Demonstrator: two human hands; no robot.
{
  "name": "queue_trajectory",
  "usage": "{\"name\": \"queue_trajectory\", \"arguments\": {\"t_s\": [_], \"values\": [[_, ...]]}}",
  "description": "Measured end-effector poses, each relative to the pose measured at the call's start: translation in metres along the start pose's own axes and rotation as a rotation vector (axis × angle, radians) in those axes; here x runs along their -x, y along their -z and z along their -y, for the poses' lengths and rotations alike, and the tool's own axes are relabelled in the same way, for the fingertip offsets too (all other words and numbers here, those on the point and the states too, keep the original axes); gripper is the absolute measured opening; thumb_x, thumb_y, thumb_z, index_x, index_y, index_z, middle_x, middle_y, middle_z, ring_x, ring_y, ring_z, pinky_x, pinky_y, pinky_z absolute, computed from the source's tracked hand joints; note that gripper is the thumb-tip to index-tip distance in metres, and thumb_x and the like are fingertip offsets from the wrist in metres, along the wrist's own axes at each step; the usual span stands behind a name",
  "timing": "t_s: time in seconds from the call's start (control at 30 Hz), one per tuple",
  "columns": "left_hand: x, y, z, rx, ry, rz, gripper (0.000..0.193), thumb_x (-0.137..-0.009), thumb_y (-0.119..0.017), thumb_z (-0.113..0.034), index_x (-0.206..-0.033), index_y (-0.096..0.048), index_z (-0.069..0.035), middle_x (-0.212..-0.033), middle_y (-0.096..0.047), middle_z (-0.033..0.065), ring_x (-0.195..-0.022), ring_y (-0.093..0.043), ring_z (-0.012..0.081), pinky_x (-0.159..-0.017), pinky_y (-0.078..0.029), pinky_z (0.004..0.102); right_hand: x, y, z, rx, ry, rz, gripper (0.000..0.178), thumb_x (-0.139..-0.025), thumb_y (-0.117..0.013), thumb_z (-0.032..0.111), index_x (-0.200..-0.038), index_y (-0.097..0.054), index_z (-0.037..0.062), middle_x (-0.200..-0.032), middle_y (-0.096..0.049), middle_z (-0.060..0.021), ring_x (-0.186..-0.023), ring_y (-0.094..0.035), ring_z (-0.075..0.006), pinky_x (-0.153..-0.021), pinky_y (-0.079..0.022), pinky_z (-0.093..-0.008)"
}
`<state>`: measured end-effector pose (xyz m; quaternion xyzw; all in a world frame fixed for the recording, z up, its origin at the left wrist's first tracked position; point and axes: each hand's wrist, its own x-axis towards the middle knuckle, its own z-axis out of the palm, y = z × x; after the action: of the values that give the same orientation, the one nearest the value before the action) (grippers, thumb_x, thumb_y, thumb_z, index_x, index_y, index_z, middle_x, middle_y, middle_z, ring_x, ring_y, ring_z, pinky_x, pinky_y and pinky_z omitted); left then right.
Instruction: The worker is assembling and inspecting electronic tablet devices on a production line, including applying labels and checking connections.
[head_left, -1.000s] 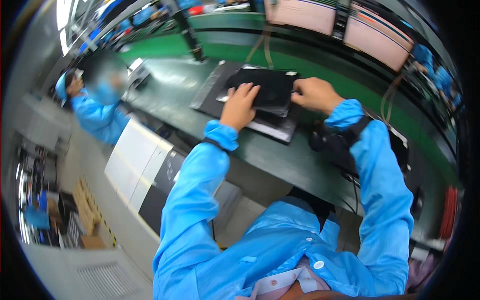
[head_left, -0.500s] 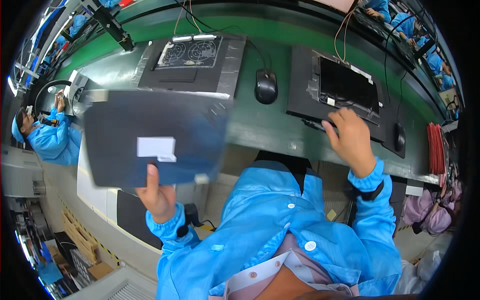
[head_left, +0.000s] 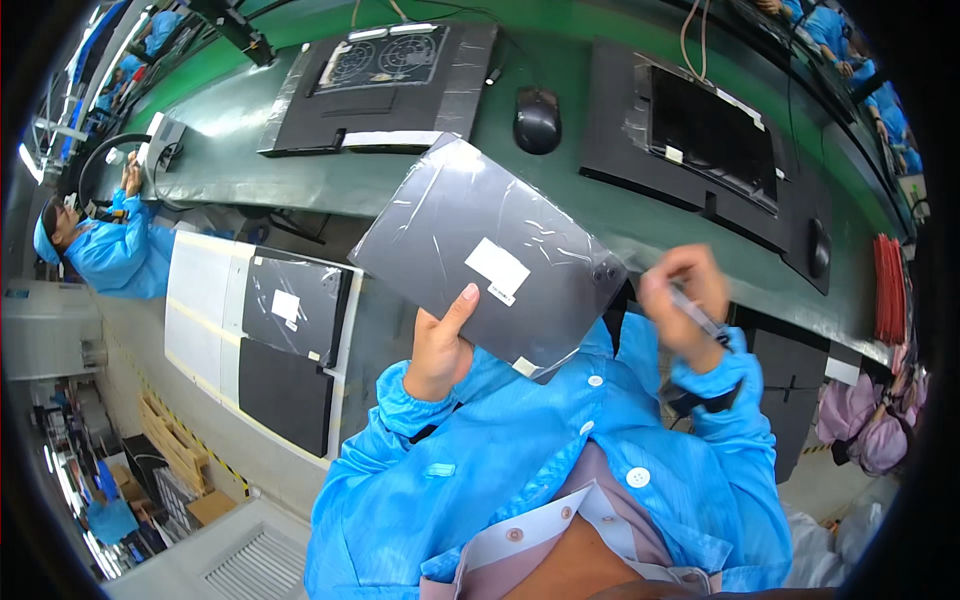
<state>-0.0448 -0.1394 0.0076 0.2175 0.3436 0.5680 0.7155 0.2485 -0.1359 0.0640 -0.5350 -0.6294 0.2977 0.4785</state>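
A thin dark tablet [head_left: 430, 230] in clear film tilts in front of my body, over the bench edge. A white label [head_left: 497, 270] is stuck on its upward face, near the middle. My left hand [head_left: 437, 350] grips its lower edge, thumb on top and the other fingers hidden beneath. Close to the tablet's right corner is my right hand [head_left: 690, 305], blurred, its fingers closed round a slim pen [head_left: 697, 314]. Whether the pen or fingers touch the film at that corner is unclear.
On the green bench [head_left: 540, 190] are a black fixture [head_left: 375, 110] with a circle-patterned sheet, a mouse [head_left: 537, 120] and another fixture [head_left: 620, 140] bearing a black-screened tablet [head_left: 710, 130]. A partitioned tray [head_left: 205, 300] at left holds another wrapped tablet [head_left: 300, 305]. A person [head_left: 110, 245] sits beyond it.
The tablet has swung right and turned, uncovering the tray at left. My right hand has come down from the right-hand fixture's front edge and now holds the pen.
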Motion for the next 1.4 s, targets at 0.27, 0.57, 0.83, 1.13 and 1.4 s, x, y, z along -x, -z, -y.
{"name": "queue_trajectory", "arguments": {"t_s": [0.27, 0.57, 0.83, 1.13, 1.4], "values": [[-0.001, -0.017, 0.014, -0.118, -0.08, 0.036, 0.031, -0.104, -0.064, -0.008, -0.134, -0.06, -0.002, -0.127, -0.067, 0.0076, -0.116, -0.063, 0.0161, -0.098, -0.05, 0.0337, 0.009, -0.088, -0.003, -0.175, 0.161, 0.123, 0.015, -0.086, -0.072, 0.005, -0.1, -0.072, -0.0011, -0.08, -0.071, -0.0128, -0.064, -0.068, -0.0211, -0.058, -0.052, -0.0322], [0.002, -0.011, 0.012, -0.102, -0.073, 0.036, 0.031, -0.104, -0.064, -0.008, -0.134, -0.06, -0.001, -0.127, -0.067, 0.0079, -0.116, -0.063, 0.0166, -0.099, -0.05, 0.0334, 0.004, -0.092, -0.007, -0.135, 0.301, 0.157, 0.017, -0.087, -0.072, 0.006, -0.103, -0.072, -0.0011, -0.076, -0.07, -0.0116, -0.063, -0.068, -0.022, -0.059, -0.053, -0.0336], [0.067, 0.076, -0.062, -0.091, -0.251, -0.362, 0.038, -0.101, -0.067, -0.009, -0.137, -0.059, 0.001, -0.129, -0.068, 0.012, -0.118, -0.066, 0.0235, -0.103, -0.052, 0.0405, 0.011, -0.077, -0.024, -0.532, -0.096, 0.072, 0.035, -0.111, -0.048, 0.025, -0.134, -0.058, -0.0004, -0.103, -0.071, -0.0148, -0.073, -0.06, -0.0126, -0.069, -0.051, -0.0276], [0.233, 0.347, -0.147, 0.059, -0.277, -0.703, 0.037, -0.103, -0.061, -0.013, -0.134, -0.059, 0.008, -0.127, -0.07, 0.0202, -0.116, -0.069, 0.0336, -0.105, -0.054, 0.046, 0.002, -0.092, -0.021, -0.386, -0.195, 0.326, 0.032, -0.105, -0.061, 0.018, -0.13, -0.062, -0.0014, -0.097, -0.067, -0.0075, -0.077, -0.058, -0.0089, -0.069, -0.047, -0.0244], [0.206, 0.248, -0.175, -1.551, 0.542, -1.513, 0.083, -0.079, -0.085, -0.059, -0.13, -0.062, 0.002, -0.119, -0.071, 0.0197, -0.114, -0.068, 0.0337, -0.099, -0.054, 0.0459, 0.007, -0.078, -0.016, -0.144, -0.067, 0.381, 0.023, -0.099, -0.065, 0.007, -0.121, -0.067, -0.001, -0.093, -0.066, -0.0091, -0.082, -0.063, -0.0149, -0.076, -0.05, -0.0282]]}}
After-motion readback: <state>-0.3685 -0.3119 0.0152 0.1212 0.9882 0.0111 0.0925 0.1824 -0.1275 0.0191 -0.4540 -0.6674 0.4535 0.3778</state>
